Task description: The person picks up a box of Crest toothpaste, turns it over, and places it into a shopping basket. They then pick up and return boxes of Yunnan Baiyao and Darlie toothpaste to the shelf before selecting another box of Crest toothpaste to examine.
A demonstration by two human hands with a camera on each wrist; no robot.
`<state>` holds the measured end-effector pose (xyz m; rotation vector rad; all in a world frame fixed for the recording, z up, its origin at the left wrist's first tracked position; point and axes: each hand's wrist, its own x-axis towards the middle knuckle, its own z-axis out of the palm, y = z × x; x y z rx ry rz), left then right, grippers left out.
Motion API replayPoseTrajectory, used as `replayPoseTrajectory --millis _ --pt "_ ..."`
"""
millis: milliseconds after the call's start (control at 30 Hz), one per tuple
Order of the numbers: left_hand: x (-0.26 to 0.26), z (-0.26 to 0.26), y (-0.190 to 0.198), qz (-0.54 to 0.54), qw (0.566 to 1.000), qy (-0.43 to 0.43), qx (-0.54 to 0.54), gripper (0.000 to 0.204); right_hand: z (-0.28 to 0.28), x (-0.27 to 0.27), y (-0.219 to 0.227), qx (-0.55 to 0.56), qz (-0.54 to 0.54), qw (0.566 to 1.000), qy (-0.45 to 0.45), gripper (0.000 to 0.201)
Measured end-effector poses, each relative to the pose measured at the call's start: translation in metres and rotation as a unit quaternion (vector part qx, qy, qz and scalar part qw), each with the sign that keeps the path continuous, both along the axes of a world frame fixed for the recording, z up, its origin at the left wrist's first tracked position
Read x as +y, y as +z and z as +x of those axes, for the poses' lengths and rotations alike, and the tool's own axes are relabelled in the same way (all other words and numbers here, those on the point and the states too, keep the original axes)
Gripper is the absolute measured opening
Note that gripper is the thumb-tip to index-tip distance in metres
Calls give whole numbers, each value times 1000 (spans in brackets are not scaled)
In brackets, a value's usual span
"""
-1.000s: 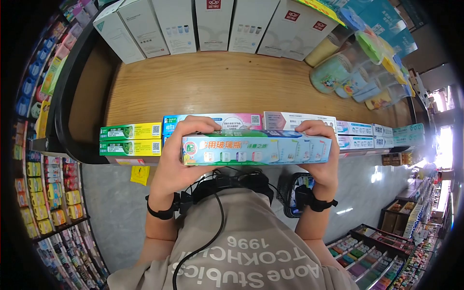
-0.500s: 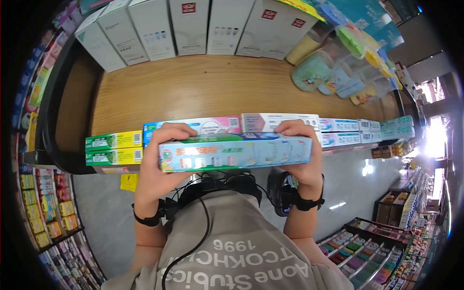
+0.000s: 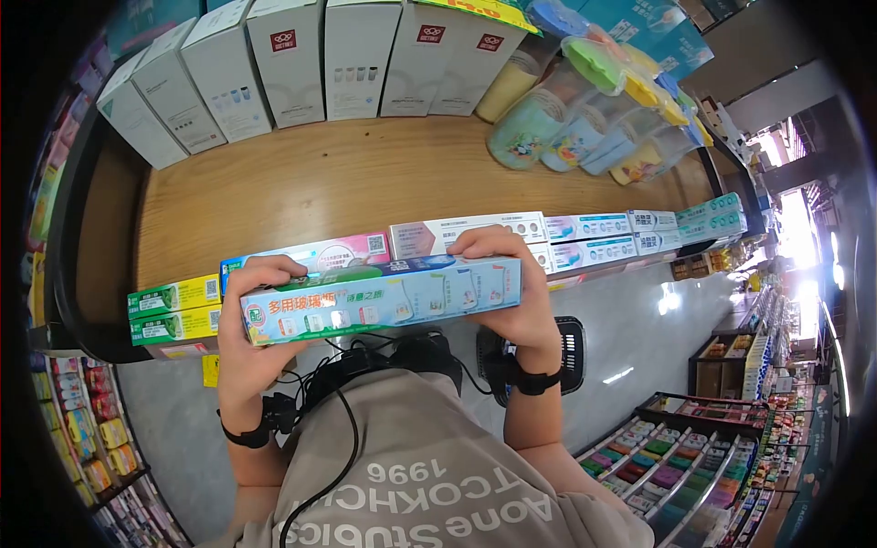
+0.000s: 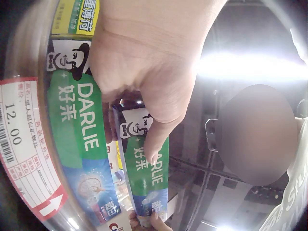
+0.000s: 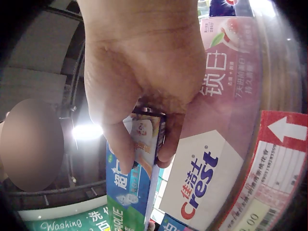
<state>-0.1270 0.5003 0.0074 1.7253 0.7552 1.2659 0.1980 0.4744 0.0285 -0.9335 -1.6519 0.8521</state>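
In the head view a long light-blue and green carton (image 3: 384, 301) is held level in front of the shelf's front row. My left hand (image 3: 251, 320) grips its left end and my right hand (image 3: 516, 292) its right end. The left wrist view shows the green Darlie face of this held box (image 4: 144, 168), my left hand (image 4: 149, 62) with its thumb across it, beside another Darlie box (image 4: 79, 130). In the right wrist view my right hand (image 5: 144, 62) pinches the box end (image 5: 132, 168), next to a pink and white Crest box (image 5: 207, 139).
Yellow-green boxes (image 3: 174, 310) stack at the shelf's left front, white-blue boxes (image 3: 589, 239) at its right. White upright cartons (image 3: 283, 68) and lidded plastic jugs (image 3: 534, 123) stand at the back of the wooden shelf (image 3: 320, 173). A black basket (image 3: 571, 352) is on the floor.
The shelf and its goods have shifted left in the head view and tilted slightly. Both hands have moved left in the picture with the box, its right end now a little higher than the left.
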Motion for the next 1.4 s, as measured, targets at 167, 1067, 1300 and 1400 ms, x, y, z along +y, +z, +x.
replayPoseTrajectory --millis 167,1067,1300,1400 --pt "0 0 -1 -8 1000 -1 -3 65 0 0 1 -1 1 1000 2 61" --pt "-1 1 2 -8 1000 1 -2 63 0 0 1 5 0 1000 6 61" --pt "-1 1 -1 -25 1000 1 -13 64 0 0 2 2 1 1000 3 62" --pt "-1 0 -1 -28 1000 0 -9 64 -1 -1 1 2 0 1000 1 62"
